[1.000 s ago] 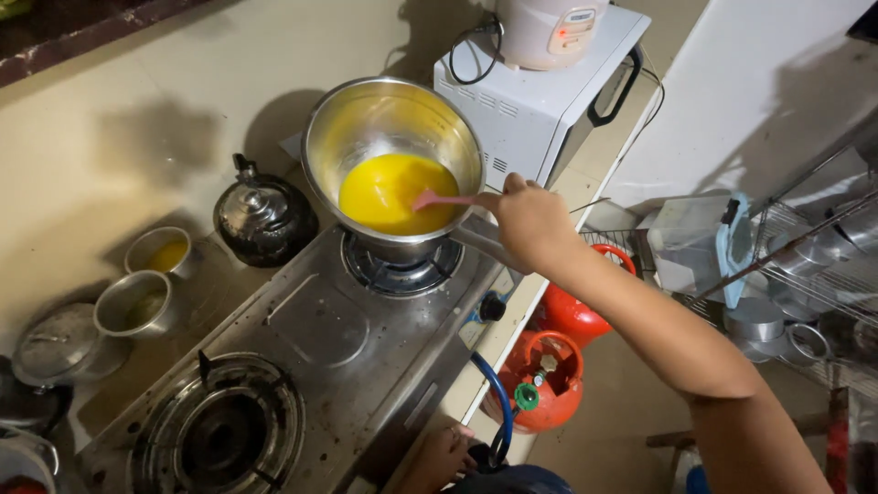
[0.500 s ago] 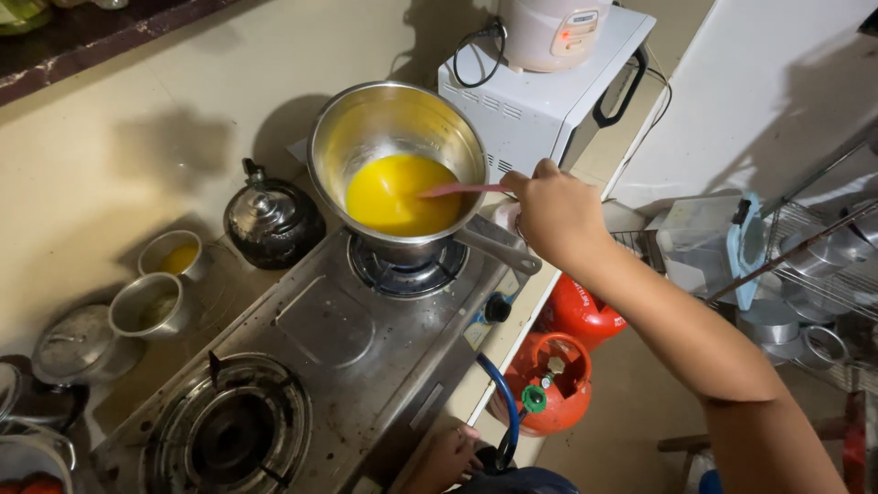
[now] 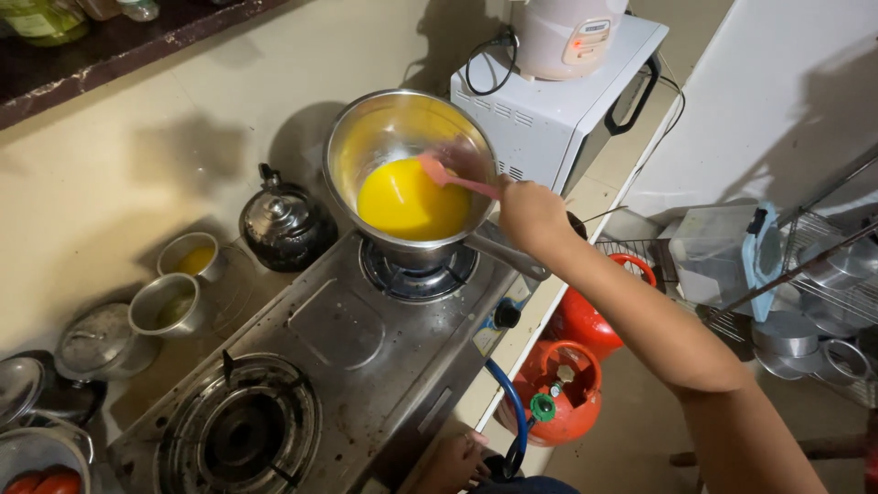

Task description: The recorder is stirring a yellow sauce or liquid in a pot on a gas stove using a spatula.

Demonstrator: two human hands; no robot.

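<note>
The right hand (image 3: 530,215) is clamped on a pink spatula (image 3: 455,177) whose long axis slants up-left into the steel pot (image 3: 366,137), while the left hand (image 3: 455,462), grip unclear, hangs well below it.

The tabletop (image 3: 119,192) carried a two-burner steel stove (image 3: 338,366) along its front edge. Behind the stove, toward the wall edge, stood a dark kettle (image 3: 285,222) and two small steel cups (image 3: 183,279); a lidded pot (image 3: 99,340) sat near them. A white oven (image 3: 549,119) occupied the far end.
</note>
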